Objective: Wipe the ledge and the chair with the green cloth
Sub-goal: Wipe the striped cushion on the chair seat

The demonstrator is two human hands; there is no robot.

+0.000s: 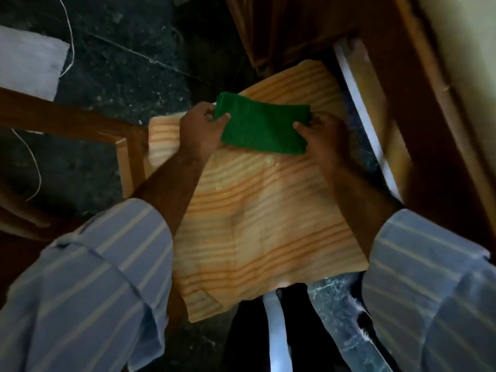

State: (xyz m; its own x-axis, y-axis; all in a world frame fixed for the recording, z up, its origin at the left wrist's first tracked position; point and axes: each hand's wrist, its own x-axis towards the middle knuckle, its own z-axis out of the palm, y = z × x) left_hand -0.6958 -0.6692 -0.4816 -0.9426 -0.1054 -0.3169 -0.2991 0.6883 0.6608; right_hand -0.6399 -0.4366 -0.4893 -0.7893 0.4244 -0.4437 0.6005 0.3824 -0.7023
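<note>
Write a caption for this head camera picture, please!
Two hands hold a folded green cloth over a wooden chair seat.

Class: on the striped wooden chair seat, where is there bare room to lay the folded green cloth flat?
The near half of the striped wooden chair seat is bare, bordered by both forearms and the seat's front edge. The far end is crowded: the left hand and right hand hold the folded green cloth there.

white cord trails across dark speckled floor.
</note>
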